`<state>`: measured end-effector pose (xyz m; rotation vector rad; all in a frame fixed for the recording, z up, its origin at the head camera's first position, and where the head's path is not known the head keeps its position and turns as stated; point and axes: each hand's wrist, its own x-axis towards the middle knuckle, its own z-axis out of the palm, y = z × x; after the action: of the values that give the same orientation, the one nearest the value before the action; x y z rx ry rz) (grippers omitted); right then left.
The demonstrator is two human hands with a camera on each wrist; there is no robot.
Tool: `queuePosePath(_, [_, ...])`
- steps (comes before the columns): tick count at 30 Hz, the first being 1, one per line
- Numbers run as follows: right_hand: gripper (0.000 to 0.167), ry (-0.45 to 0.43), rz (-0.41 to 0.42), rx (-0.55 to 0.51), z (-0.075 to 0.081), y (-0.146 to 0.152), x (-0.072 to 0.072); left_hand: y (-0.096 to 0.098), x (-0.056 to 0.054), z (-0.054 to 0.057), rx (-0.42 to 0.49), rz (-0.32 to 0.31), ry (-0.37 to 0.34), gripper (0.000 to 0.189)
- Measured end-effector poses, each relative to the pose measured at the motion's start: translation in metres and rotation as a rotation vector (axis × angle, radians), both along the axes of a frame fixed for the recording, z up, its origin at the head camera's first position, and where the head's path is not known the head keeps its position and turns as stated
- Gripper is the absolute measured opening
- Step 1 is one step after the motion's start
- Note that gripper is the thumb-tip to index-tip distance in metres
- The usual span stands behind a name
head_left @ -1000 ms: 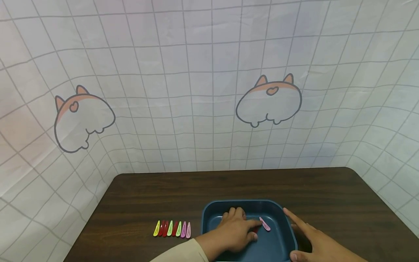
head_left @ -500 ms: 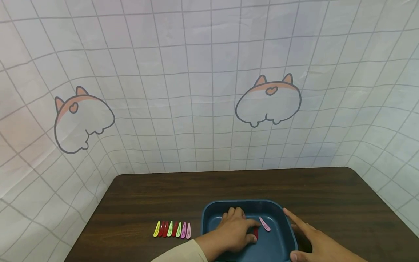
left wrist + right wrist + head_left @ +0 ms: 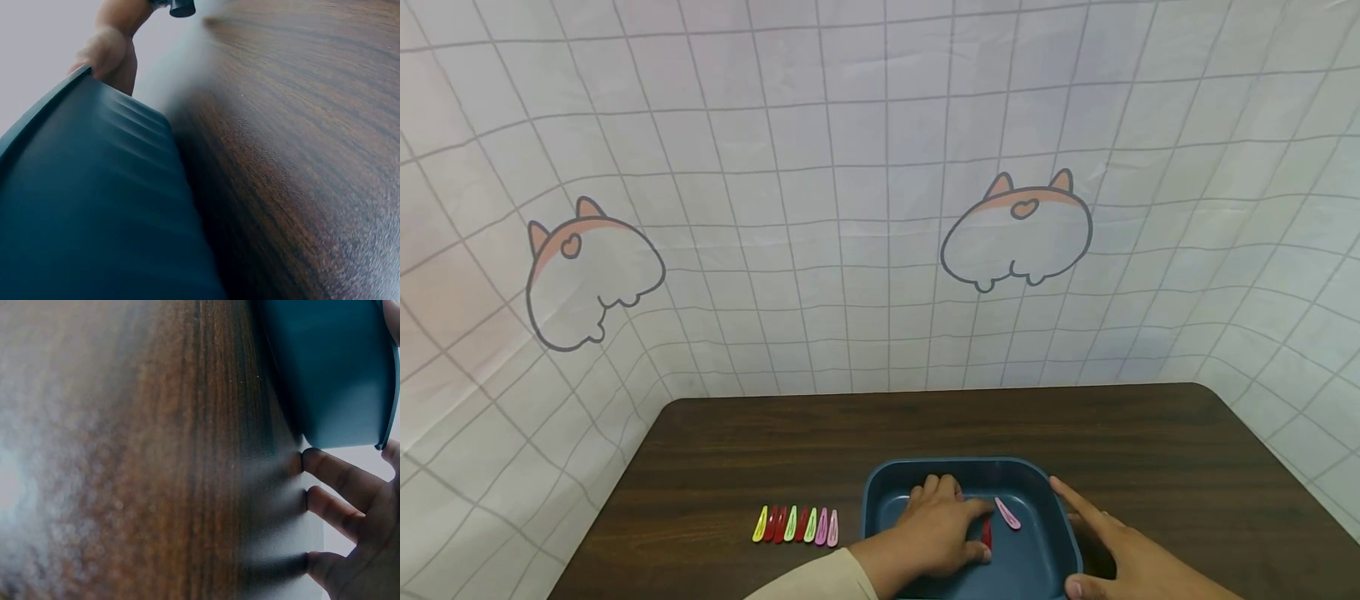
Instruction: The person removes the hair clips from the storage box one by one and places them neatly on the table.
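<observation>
My left hand reaches down into a dark blue tray. Its thumb and forefinger stand apart, near the two ends of a red snap hair clip. The longer fingers point down to the tray's floor. A pink snap hair clip lies just right of that hand. At the tray's right side my right hand rests with its forefinger stretched along the rim and its thumb at the near corner. In the right wrist view, three fingers of the right hand extend down beside the tray wall, tips at the table.
A row of snap hair clips in yellow, red, green and pink lies left of the tray on the dark wooden table. A white gridded cloth hangs behind. The left wrist view shows mostly the tray's outer wall.
The red hair clip between the left thumb and forefinger has turned more upright and shows more. Both hands stay almost where they were.
</observation>
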<state>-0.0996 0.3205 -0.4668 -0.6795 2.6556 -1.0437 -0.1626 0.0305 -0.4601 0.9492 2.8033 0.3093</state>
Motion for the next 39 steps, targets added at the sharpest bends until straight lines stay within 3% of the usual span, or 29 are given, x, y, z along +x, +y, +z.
queuePosePath(17, [0.097, -0.043, -0.012, -0.016, 0.004, -0.001, -0.002, 0.000, -0.001, 0.003, 0.018, 0.009, 0.003, 0.046])
queuePosePath(25, [0.096, -0.058, 0.008, -0.033, 0.002, 0.001, -0.003, -0.004, -0.003, 0.008, 0.110, 0.020, 0.018, 0.047])
queuePosePath(34, [0.095, -0.056, 0.011, -0.052, -0.002, 0.001, -0.003, -0.012, -0.002, 0.014, 0.205, 0.022, -0.049, 0.050])
queuePosePath(39, [0.096, -0.073, 0.010, -0.059, -0.003, 0.001, -0.004, -0.019, -0.001, 0.019, 0.276, 0.007, -0.046, 0.051])
